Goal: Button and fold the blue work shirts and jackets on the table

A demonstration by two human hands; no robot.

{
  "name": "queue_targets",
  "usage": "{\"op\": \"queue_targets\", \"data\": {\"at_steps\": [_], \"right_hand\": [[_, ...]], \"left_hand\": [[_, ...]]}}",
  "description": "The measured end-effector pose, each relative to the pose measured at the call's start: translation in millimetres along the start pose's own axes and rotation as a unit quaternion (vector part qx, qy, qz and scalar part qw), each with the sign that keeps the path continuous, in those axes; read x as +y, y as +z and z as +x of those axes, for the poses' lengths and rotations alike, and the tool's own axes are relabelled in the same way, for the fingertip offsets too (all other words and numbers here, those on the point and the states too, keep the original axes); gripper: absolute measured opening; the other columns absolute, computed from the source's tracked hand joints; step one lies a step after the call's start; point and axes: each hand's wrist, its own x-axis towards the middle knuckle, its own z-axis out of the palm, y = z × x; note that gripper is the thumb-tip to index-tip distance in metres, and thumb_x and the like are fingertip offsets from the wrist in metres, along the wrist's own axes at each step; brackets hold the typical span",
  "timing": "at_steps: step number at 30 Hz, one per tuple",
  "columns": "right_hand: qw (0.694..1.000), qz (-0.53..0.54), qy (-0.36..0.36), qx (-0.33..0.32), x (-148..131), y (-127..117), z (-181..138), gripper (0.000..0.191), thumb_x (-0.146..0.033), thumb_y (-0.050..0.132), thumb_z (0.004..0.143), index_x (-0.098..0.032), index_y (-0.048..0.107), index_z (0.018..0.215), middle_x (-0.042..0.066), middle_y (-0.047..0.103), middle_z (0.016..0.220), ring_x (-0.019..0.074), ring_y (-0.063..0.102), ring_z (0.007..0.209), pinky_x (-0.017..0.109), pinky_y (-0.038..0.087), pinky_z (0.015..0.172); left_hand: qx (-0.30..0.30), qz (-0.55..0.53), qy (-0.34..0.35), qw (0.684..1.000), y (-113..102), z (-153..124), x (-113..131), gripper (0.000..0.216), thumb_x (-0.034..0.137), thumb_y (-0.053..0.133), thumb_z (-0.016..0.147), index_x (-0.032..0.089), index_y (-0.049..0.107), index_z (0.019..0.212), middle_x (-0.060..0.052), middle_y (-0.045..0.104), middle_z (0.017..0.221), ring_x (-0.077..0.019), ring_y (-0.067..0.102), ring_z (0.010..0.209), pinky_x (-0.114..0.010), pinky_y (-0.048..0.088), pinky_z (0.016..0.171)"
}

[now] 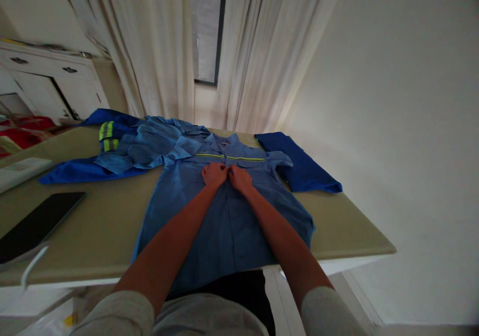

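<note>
A blue short-sleeved button-front shirt (202, 206) lies spread face up on the table, its collar toward the window and its hem hanging over the near edge. Yellow piping runs across its chest. My left hand (214, 174) and my right hand (239, 177) meet at the front placket, just below the piping. Both sets of fingers are closed, pinching the shirt's front edges; any button between them is hidden by the fingers.
The table (108, 221) carries a folded dark blue garment (299, 161) at right and crumpled blue clothes (145, 144) with a reflective strip at left. A black tablet-like device (37, 223) lies near left. Curtains (157, 41) hang behind; a wall (404, 126) stands right.
</note>
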Motion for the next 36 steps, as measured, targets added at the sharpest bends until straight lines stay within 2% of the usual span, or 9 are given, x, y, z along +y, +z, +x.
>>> {"op": "queue_targets", "data": {"at_steps": [3,8,14,18,23,30,36], "right_hand": [[1.0,0.004,0.017,0.009,-2.6,1.9,1.4,0.035,-0.035,0.035,0.108,-0.026,0.059,0.131,0.012,0.071,0.12,0.0283,0.07,0.109,0.039,0.052,0.088],[0.998,0.004,-0.025,0.057,-7.8,10.8,-8.1,0.035,-0.039,0.035,0.109,-0.024,0.06,0.128,0.012,0.064,0.133,0.0245,0.069,0.107,0.036,0.051,0.09],[0.997,-0.007,-0.051,0.064,-5.8,7.4,-11.1,0.039,-0.042,0.034,0.11,-0.023,0.065,0.124,0.011,0.065,0.13,0.0225,0.066,0.107,0.033,0.049,0.093],[0.996,0.003,-0.058,0.069,-3.6,7.4,-10.5,0.039,-0.041,0.033,0.11,-0.024,0.065,0.124,0.009,0.066,0.129,0.0218,0.065,0.109,0.032,0.048,0.092],[0.994,-0.003,-0.057,0.097,-0.1,10.6,-9.1,0.04,-0.041,0.031,0.111,-0.023,0.065,0.122,0.009,0.067,0.124,0.0221,0.066,0.103,0.032,0.049,0.087],[0.99,-0.071,-0.062,0.107,-5.3,13.4,-8.5,0.044,-0.035,0.023,0.112,-0.021,0.065,0.12,0.01,0.066,0.124,0.0199,0.068,0.095,0.03,0.049,0.082],[0.984,-0.097,-0.114,0.099,-4.4,14.8,-9.0,0.041,-0.029,0.026,0.112,-0.02,0.065,0.121,0.012,0.067,0.124,0.021,0.067,0.099,0.029,0.049,0.081]], "left_hand": [[0.048,-0.013,0.007,0.999,2.2,-12.9,2.6,0.028,0.036,0.053,0.098,0.031,0.076,0.113,-0.008,0.077,0.12,-0.0308,0.067,0.116,-0.054,0.042,0.107],[0.024,-0.07,0.018,0.997,-6.4,-17.3,-1.5,0.025,0.03,0.053,0.097,0.025,0.073,0.112,-0.007,0.078,0.115,-0.0265,0.071,0.109,-0.042,0.05,0.098],[0.01,-0.12,0.003,0.993,-11.3,-18.5,-6.9,0.023,0.031,0.053,0.099,0.022,0.071,0.111,-0.007,0.079,0.112,-0.0239,0.072,0.105,-0.035,0.053,0.092],[0.008,-0.119,0.025,0.993,-12.5,-20.3,-7.0,0.024,0.033,0.051,0.101,0.022,0.071,0.109,-0.007,0.078,0.111,-0.0232,0.072,0.103,-0.034,0.053,0.091],[0.022,-0.138,0.08,0.987,-11.0,-19.6,-6.3,0.023,0.027,0.05,0.102,0.02,0.07,0.11,-0.008,0.076,0.114,-0.0206,0.07,0.103,-0.031,0.052,0.093],[0.055,-0.191,0.03,0.98,-5.8,-19.8,-6.4,0.021,0.027,0.051,0.101,0.019,0.07,0.106,-0.009,0.077,0.105,-0.0244,0.071,0.099,-0.034,0.052,0.091],[0.084,-0.218,0.046,0.971,-1.3,-16.1,-8.9,0.015,0.021,0.055,0.098,0.018,0.069,0.099,-0.01,0.076,0.106,-0.0238,0.069,0.1,-0.034,0.051,0.094]]}}
